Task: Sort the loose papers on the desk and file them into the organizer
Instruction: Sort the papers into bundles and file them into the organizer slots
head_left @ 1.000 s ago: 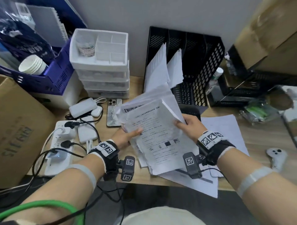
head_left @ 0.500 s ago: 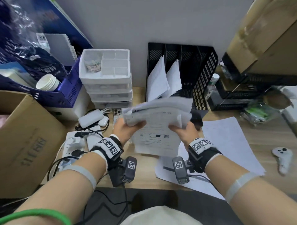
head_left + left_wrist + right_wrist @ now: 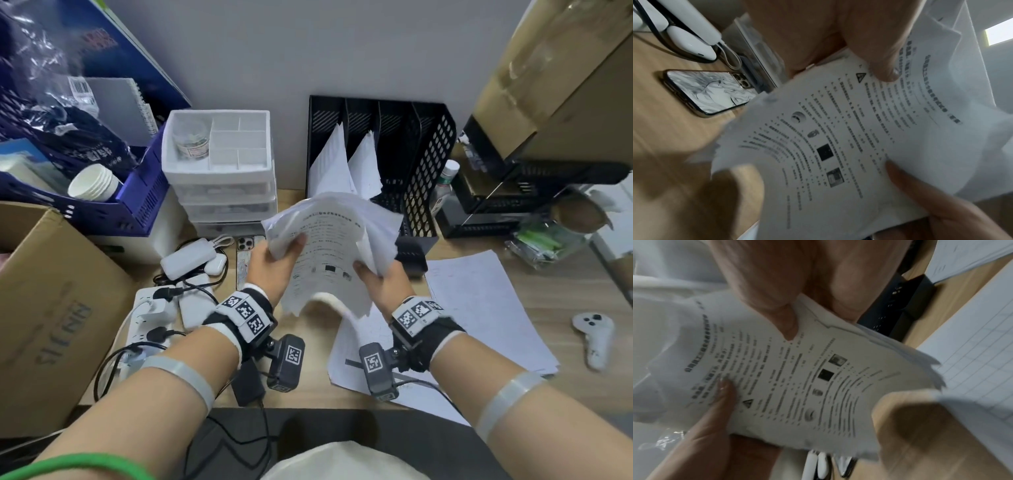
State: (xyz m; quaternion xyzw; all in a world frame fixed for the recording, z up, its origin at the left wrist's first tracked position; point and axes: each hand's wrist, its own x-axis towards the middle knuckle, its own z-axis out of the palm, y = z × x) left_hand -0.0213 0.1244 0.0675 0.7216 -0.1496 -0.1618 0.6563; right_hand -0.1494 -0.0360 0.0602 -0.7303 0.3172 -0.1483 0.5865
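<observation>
Above desk (image 3: 565,298), two hands (image 3: 274,263), one sheaf (image 3: 329,253).

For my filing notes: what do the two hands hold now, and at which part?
Both hold the stack of papers: left hand at its left edge, right hand at its right edge.

We hold a stack of papers (image 3: 329,253) above the desk (image 3: 555,291), our left hand (image 3: 274,267) on its left edge, our right hand (image 3: 380,281) on its right. Behind it stands the file organizer (image 3: 421,164), sheets (image 3: 342,164) in its two left slots. Left of that sits a drawer unit (image 3: 222,192); a phone (image 3: 245,257) lies before it. More loose sheets (image 3: 479,308) lie right of our hands.
</observation>
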